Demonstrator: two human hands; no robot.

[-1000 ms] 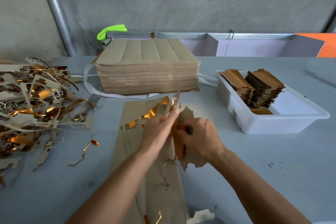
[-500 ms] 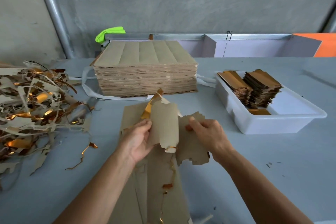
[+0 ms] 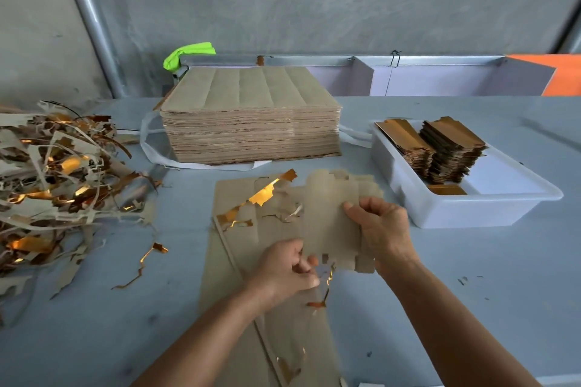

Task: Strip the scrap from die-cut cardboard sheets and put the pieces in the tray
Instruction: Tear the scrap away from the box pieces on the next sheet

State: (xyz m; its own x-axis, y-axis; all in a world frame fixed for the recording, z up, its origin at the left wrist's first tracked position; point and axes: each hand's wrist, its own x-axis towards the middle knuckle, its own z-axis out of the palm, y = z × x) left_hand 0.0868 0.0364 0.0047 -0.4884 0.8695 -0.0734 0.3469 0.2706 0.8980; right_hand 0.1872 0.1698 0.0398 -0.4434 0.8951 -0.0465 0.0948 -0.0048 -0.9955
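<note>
Freed now, die-cut piece (image 3: 330,223) sits clamped in right hand (image 3: 382,229) grip, left hand (image 3: 287,270) pinching scrap (image 3: 327,280).

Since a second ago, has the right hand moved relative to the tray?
Yes. The right hand has shifted right, toward the white tray, carrying the freed cardboard piece away from the sheet's middle.

Soft, even daylight, faint shadows, wide-angle bending at edges, perhaps slight blur.
</note>
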